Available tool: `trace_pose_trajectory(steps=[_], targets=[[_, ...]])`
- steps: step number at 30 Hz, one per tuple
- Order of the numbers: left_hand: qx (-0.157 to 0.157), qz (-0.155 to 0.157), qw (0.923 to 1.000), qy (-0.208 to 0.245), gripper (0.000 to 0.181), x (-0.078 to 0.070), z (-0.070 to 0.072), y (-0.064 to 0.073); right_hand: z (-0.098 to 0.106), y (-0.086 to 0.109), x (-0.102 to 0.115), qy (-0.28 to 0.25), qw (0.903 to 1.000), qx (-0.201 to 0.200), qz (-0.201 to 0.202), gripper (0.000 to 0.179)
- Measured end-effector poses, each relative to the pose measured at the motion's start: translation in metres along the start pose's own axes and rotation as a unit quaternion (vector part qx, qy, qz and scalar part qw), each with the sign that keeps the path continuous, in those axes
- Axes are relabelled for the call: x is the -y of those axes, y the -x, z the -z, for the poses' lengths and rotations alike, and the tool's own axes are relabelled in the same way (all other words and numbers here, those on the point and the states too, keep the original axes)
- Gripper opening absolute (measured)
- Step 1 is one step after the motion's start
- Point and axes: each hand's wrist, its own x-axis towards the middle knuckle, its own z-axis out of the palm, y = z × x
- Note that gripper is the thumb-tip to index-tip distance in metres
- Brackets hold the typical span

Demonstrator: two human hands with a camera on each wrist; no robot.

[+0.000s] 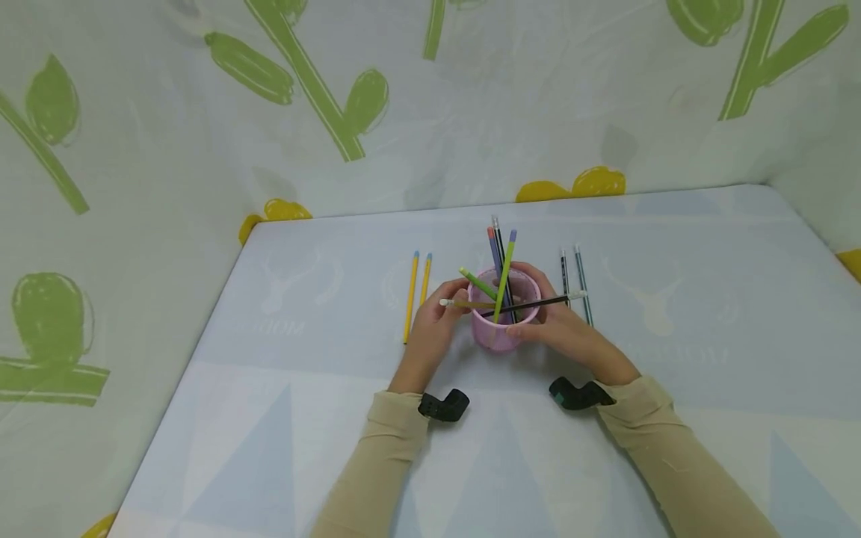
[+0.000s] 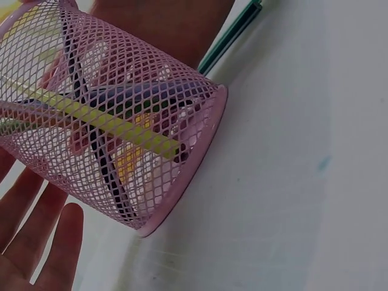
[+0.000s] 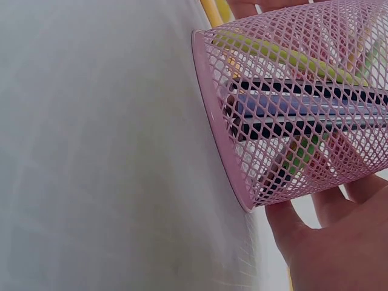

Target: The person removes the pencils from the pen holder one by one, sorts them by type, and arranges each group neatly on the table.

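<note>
A pink mesh pencil cup (image 1: pixel 494 340) stands between both hands, its open top facing up. My left hand (image 1: pixel 433 321) holds its left side, fingers spread along the mesh in the left wrist view. On the opposite side my right hand (image 1: pixel 568 329) grips the cup, with the thumb at the near rim and fingers around the back. Several pencils lean inside: a lime-green pencil (image 1: pixel 504 276), a green pencil (image 1: pixel 477 284), a purple pencil with a red end (image 1: pixel 494 246) and black ones. One black pencil (image 1: pixel 545 302) slants low across the rim to the right; a gold-brown pencil (image 1: pixel 471 304) points left.
Two yellow pencils (image 1: pixel 411 299) with blue ends lie left of the cup. To its right lie a black pencil (image 1: pixel 564 269) and a teal pencil (image 1: pixel 581 276), partly behind the right hand. A pale patterned cloth covers the table (image 1: pixel 303 314); a leaf-patterned wall (image 1: pixel 471 134) borders its far edge.
</note>
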Motion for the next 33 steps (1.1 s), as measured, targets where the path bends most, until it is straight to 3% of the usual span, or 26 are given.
trace_pose_trajectory(steps=[5, 10, 20, 24, 28, 33], targets=[[0.019, -0.003, 0.9997, 0.011, 0.043, 0.003, -0.002, 0.001, 0.002, 0.001, 0.0, -0.006, 0.9999, 0.003, 0.012, 0.082], [0.045, 0.022, 0.9987, -0.004, 0.043, 0.005, -0.005, 0.001, 0.002, 0.002, -0.001, -0.002, 1.0, 0.002, 0.005, 0.083], [0.087, 0.036, 0.9939, 0.058, 0.045, 0.001, -0.019, 0.001, 0.004, 0.003, -0.001, 0.002, 1.0, 0.006, 0.002, 0.084], [0.081, 0.054, 0.9941, 0.047, 0.045, 0.003, -0.021, 0.003, 0.003, 0.003, -0.001, -0.019, 0.9996, 0.016, -0.009, 0.083], [0.075, 0.053, 0.9952, 0.033, 0.047, 0.004, -0.02, 0.004, 0.003, 0.003, 0.0, -0.017, 0.9995, 0.021, -0.014, 0.079], [0.074, 0.057, 0.9949, 0.037, 0.049, 0.005, -0.019, 0.003, 0.005, 0.004, -0.001, -0.025, 0.9993, 0.019, -0.02, 0.063]])
